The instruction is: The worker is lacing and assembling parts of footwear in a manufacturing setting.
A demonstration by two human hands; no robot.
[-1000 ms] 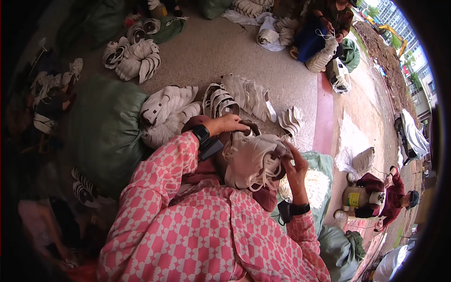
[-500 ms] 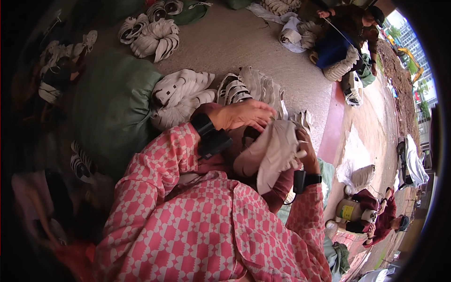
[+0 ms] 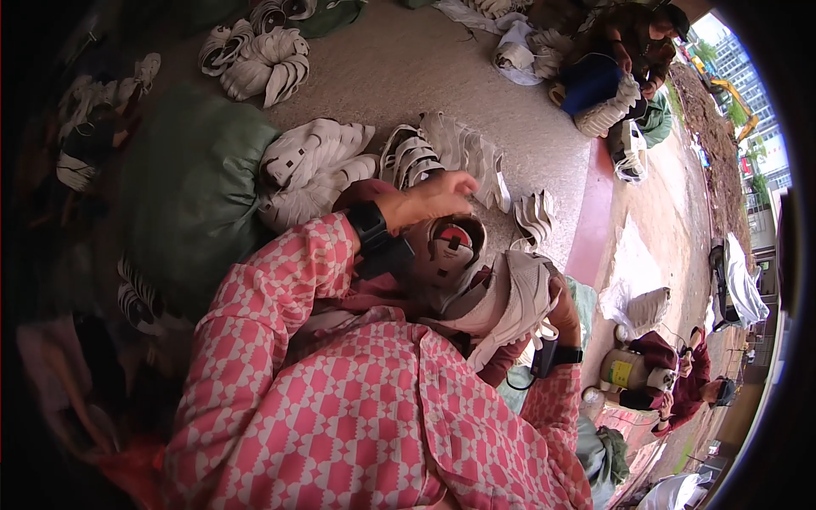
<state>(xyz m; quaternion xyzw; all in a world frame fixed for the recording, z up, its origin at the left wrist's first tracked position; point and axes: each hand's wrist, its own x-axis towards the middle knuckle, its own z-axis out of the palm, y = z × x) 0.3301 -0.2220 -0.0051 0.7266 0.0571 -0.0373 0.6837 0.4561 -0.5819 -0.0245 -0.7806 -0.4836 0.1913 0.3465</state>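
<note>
In front of my chest, my right hand (image 3: pixel 563 308) grips the side of several pale shoe uppers (image 3: pixel 501 297) bunched together over my lap. My left hand (image 3: pixel 433 195) is raised just above them, its fingers curled together; anything pinched in them is too small to make out. Below that hand a rounded pale piece with a dark opening and a red and white patch (image 3: pixel 455 242) rests on my lap. Just beyond my knees lie rows of white uppers (image 3: pixel 463 149) and a small fanned stack of them (image 3: pixel 534 217).
A large green sack (image 3: pixel 191 178) stands at my left beside a heap of uppers (image 3: pixel 319 166). More bundles (image 3: pixel 268 68) lie farther off on the floor. One person (image 3: pixel 637 51) sits at the far right with uppers, another (image 3: pixel 680 374) at the near right.
The uppers in my right hand have tipped down, uncovering the rounded piece with the red patch. My left hand has drawn back from them and its fingers have curled.
</note>
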